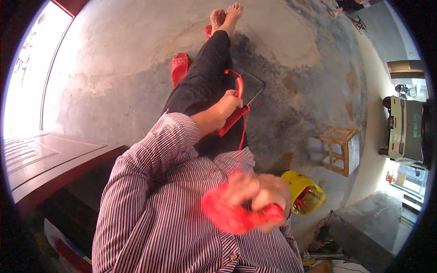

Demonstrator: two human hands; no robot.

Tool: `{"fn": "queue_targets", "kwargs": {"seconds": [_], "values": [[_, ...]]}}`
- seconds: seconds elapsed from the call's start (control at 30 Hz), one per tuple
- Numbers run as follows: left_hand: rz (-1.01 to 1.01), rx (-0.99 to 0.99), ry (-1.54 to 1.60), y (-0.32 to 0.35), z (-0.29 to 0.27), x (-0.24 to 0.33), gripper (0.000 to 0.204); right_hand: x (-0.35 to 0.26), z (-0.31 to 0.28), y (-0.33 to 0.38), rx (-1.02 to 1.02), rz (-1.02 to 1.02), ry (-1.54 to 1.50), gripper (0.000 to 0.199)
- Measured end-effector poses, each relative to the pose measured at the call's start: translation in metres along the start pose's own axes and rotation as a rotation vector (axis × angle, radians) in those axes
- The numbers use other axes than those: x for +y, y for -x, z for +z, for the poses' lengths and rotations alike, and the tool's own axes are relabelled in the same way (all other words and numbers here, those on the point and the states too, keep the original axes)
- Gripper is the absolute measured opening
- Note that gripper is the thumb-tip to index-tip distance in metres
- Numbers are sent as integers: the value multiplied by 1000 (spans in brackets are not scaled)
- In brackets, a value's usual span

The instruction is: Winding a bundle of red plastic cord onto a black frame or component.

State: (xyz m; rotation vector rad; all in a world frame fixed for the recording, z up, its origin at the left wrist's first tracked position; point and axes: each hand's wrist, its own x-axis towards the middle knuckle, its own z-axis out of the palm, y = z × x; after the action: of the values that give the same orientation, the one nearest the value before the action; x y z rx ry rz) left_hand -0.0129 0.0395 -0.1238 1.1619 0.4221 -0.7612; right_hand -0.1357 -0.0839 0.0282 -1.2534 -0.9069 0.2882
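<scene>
Right hand (pixel 265 193), red bundle (pixel 222 211) in grasp

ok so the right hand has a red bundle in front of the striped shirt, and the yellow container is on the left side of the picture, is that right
Not quite: the yellow container is on the right side of the picture, as the head view shows. The right hand does have a red bundle in front of the striped shirt.

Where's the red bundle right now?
The red bundle is in the right hand, low and just right of centre in the head view, over the striped shirt and left of the yellow container.
</scene>
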Motion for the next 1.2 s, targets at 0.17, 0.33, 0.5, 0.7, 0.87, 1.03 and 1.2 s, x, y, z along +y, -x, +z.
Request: {"fn": "queue_targets", "kwargs": {"seconds": [0.17,0.33,0.5,0.7,0.87,1.03,1.2], "values": [[-79,-39,73,-1,2,3,23,-23,26,-6,-52,-228,-905,23],[-29,41,91,-2,7,-2,11,-88,21,-3,208,-218,-958,17],[10,-11,-50,-1,5,-5,24,-104,6,-13,195,-486,-984,13],[1151,127,-956,44,19,2,50,-108,-25,0,136,-543,-930,14],[978,101,-648,36,16,47,12,-48,-73,20,532,144,716,9],[685,239,-732,-13,-1,57,27,74,-110,7,377,592,1188,27],[941,187,-995,-37,7,32,41,145,-110,4,592,738,958,26]]}}
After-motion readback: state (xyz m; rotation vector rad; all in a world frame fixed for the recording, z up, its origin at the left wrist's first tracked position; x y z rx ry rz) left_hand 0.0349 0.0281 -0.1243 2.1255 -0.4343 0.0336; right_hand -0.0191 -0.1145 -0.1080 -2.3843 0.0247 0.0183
